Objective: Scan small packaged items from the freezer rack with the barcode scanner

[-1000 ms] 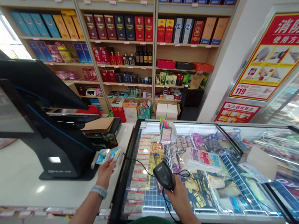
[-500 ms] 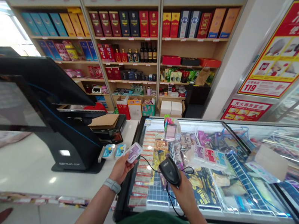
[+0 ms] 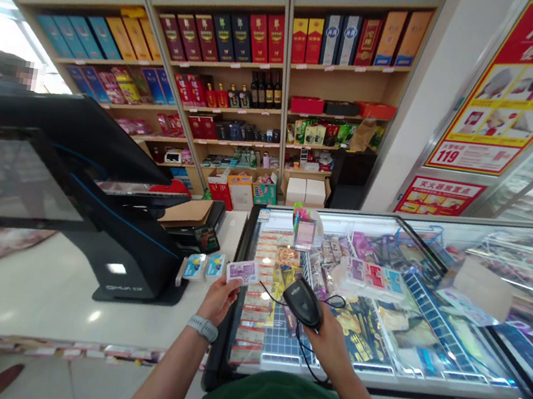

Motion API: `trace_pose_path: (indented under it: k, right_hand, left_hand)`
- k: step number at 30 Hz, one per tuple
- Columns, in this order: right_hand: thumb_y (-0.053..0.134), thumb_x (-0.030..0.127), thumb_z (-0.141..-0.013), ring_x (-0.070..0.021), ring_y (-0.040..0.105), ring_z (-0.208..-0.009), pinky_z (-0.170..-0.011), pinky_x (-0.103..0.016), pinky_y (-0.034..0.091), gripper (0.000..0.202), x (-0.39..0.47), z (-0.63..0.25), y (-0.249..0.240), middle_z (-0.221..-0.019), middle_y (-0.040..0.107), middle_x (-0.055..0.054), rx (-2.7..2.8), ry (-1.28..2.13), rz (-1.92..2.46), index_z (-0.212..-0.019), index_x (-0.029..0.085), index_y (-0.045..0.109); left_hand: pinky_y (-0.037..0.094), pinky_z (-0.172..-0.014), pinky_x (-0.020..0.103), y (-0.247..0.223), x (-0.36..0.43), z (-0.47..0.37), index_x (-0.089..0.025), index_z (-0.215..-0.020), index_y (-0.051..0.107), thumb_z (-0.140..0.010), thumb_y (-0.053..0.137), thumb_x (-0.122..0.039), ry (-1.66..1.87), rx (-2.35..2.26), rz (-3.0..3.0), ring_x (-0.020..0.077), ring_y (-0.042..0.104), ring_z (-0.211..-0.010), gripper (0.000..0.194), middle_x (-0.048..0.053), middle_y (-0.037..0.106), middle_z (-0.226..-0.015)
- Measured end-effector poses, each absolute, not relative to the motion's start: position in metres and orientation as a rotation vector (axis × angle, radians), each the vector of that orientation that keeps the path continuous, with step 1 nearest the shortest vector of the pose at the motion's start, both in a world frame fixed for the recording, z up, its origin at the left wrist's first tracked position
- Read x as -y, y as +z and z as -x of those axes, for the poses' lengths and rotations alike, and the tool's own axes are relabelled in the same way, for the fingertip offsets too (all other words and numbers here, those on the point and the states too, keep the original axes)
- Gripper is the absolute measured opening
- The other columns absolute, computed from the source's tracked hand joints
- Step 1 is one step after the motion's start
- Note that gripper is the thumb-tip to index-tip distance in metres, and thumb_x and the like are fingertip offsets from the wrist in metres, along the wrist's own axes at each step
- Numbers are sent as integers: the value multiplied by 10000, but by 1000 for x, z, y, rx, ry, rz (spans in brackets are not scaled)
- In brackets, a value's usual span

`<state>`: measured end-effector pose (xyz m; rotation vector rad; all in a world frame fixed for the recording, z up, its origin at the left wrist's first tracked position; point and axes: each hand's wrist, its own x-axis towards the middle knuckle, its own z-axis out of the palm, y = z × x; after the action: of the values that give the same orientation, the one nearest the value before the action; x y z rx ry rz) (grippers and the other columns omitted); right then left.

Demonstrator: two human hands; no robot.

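My left hand (image 3: 219,300) pinches a small white-and-purple pack (image 3: 242,270) by its lower edge, over the border between counter and freezer. Two blue-and-white packs (image 3: 194,267) rest on the counter just left of it. A black barcode scanner (image 3: 301,301) is in the grip of my right hand (image 3: 329,341), above the freezer's glass. Its nose points up and left, toward the pack, with a gap between them. The scanner's black cord (image 3: 307,353) loops below and behind it. Purple, red and blue packs in clear wrap (image 3: 375,279) lie on the glass beyond my right hand.
A chest freezer (image 3: 301,361) with wire baskets fills the right side. At left a checkout terminal (image 3: 143,274) stands on the white counter (image 3: 52,307). An open white carton (image 3: 479,290) sits on the freezer. Shelves of boxes (image 3: 224,38) line the back; another person (image 3: 11,68) is at far left.
The pack in my left hand has turned from a steep tilt to nearly level, its broad face now in sight. My right hand and the scanner have barely moved.
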<state>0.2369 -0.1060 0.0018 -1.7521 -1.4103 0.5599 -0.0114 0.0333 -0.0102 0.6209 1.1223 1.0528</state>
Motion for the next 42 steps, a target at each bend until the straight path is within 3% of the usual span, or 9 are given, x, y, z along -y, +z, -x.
trace_pose_path:
  k: [3, 8, 15, 24, 30, 35, 42]
  right_hand:
    - [545, 177, -719, -247, 633, -947, -816, -336, 482, 356, 106, -237, 2, -1013, 679, -96, 1424, 566, 1755, -1073, 170, 582]
    - [546, 175, -719, -247, 630, -955, -820, -337, 478, 381, 106, -238, 0, -1021, 674, -90, 1430, 567, 1763, -1099, 176, 571]
    - [542, 179, -728, -244, 620, -970, -832, -340, 471, 382, 106, -239, -4, -1023, 668, -84, 1438, 583, 1766, -1110, 178, 560]
    - [547, 193, -742, -246, 616, -971, -836, -345, 472, 360, 108, -240, -1, -1029, 667, -93, 1428, 610, 1765, -1102, 171, 554]
    - [555, 195, -745, -242, 615, -973, -836, -341, 467, 355, 108, -240, 2, -1034, 664, -85, 1429, 613, 1758, -1100, 179, 554]
    - [556, 193, -747, -243, 615, -965, -824, -335, 466, 342, 108, -239, 5, -1022, 666, -88, 1441, 618, 1757, -1089, 175, 559]
    - [544, 189, -758, -243, 613, -969, -837, -337, 461, 345, 109, -239, 4, -1027, 662, -87, 1472, 614, 1773, -1102, 175, 564]
  left_hand:
    - [401, -467, 141, -10, -35, 10, -149, -779, 633, -642, 745, -163, 1083, -1124, -569, 57, 567, -527, 178, -26, 632, -622]
    - [496, -552, 181, -3, -36, 5, -152, -909, 635, -782, 633, -156, 1077, -1102, -431, 104, 651, -662, 127, 32, 696, -795]
    - [588, -711, 386, 4, -36, -1, -148, -1024, 572, -872, 551, -198, 912, -969, -286, 205, 695, -803, 161, 84, 702, -894]
    - [558, -632, 218, -2, -33, -7, -150, -943, 601, -689, 627, 32, 894, -980, -548, 121, 669, -684, 314, 44, 700, -828]
    - [519, -607, 172, -4, -34, -9, -158, -912, 610, -620, 660, 50, 954, -1016, -592, 99, 654, -679, 362, 27, 706, -807]
    - [484, -557, 152, -9, -36, -8, -140, -809, 601, -613, 691, 31, 970, -1073, -577, 81, 625, -614, 275, 21, 693, -728]
    - [488, -547, 190, -12, -35, -4, -152, -882, 618, -646, 734, -57, 941, -1101, -561, 88, 611, -581, 280, 37, 690, -755]
